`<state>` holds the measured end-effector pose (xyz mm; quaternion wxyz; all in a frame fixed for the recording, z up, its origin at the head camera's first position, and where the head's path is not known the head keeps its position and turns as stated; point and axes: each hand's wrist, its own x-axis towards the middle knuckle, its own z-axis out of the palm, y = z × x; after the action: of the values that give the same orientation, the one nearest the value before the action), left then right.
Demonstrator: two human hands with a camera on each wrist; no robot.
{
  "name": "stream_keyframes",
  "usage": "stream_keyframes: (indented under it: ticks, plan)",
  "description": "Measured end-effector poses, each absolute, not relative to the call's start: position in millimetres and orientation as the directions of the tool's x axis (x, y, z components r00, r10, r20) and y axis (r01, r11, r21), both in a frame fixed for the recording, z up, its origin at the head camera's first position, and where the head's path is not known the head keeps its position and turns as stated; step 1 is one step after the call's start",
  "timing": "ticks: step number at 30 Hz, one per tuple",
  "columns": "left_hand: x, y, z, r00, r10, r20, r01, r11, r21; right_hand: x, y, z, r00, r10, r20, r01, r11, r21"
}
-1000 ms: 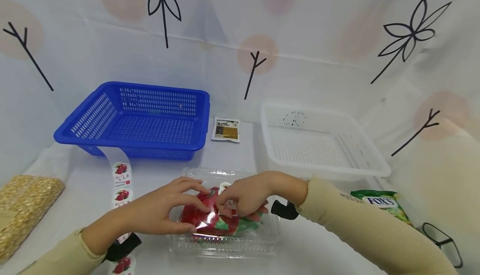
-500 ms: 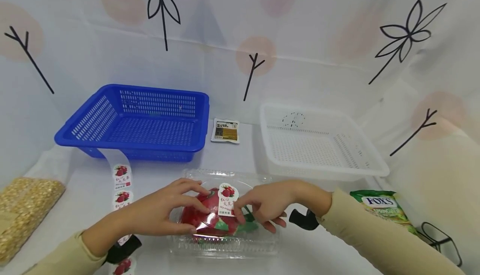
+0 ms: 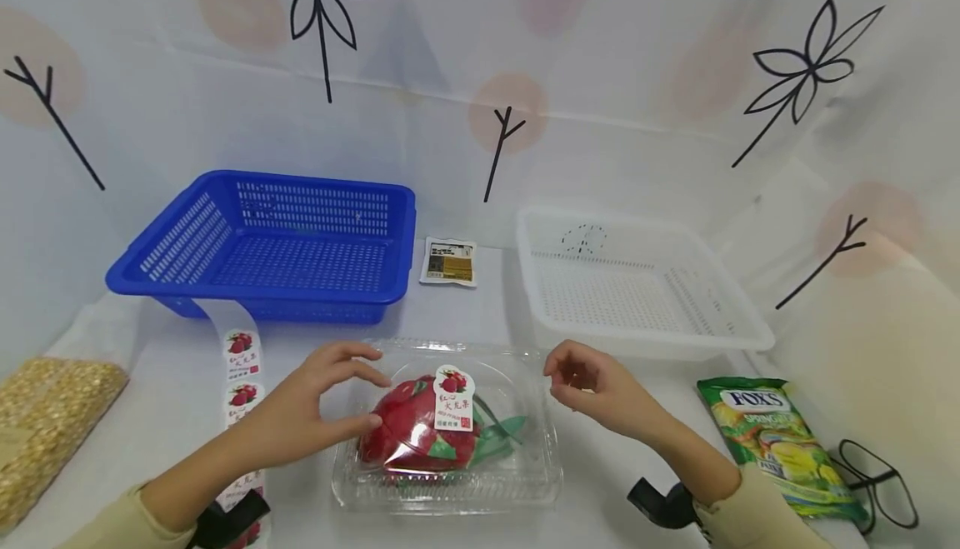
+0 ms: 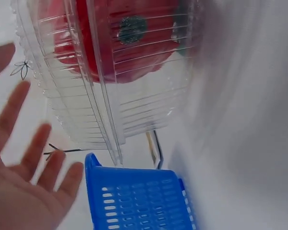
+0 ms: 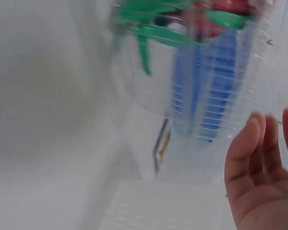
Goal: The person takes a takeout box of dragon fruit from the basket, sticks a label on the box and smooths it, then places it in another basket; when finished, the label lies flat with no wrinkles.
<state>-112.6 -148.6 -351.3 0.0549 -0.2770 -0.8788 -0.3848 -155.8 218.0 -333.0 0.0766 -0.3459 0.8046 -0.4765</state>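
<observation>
A clear plastic clamshell box (image 3: 525,486) stands in the middle of the table in the head view, its lid down. Through the lid shows a red dragon fruit (image 3: 397,428) with green leaf tips. A white label sticker (image 3: 454,403), printed with fruit, lies on the lid above it. My left hand (image 3: 300,416) is at the box's left side, fingers spread and holding nothing; whether a fingertip touches the lid I cannot tell. Off the box's right side hovers my right hand (image 3: 603,391), its fingers loosely curled around nothing. The left wrist view shows the left hand (image 4: 29,182) apart from the box wall.
A strip of stickers (image 3: 242,353) runs from under the blue basket (image 3: 262,286) past my left forearm. Behind the box are a small packet (image 3: 448,262) and a white basket (image 3: 637,328). A bag of kernels (image 3: 56,424) lies left, a FOX'S bag (image 3: 780,449) right.
My right hand has drawn back from the sticker to the right and lifted off the lid, leaving the sticker on it. My left hand has shifted left, off the fruit.
</observation>
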Motion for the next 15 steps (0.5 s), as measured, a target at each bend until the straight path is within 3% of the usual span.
stream_keyframes:
  ticks: [4, 8, 15]
  plan:
    - [-112, -153, -356, -0.902, 0.326, 0.284, 0.425, 0.539, 0.727, -147, 224, -351, -0.833, -0.492, 0.252, -0.449, 0.337, -0.827]
    - [-113, -157, -362, -0.931, 0.307, 0.195, 0.326, 0.466, 0.823, -139, 228, -363, -0.886, -0.436, 0.157, -0.323, 0.337, -0.884]
    - [-113, -161, -364, -0.937, 0.349, -0.006, 0.140, 0.391, 0.909, -129, 235, -374, -0.880, -0.476, -0.004, -0.181, 0.342, -0.922]
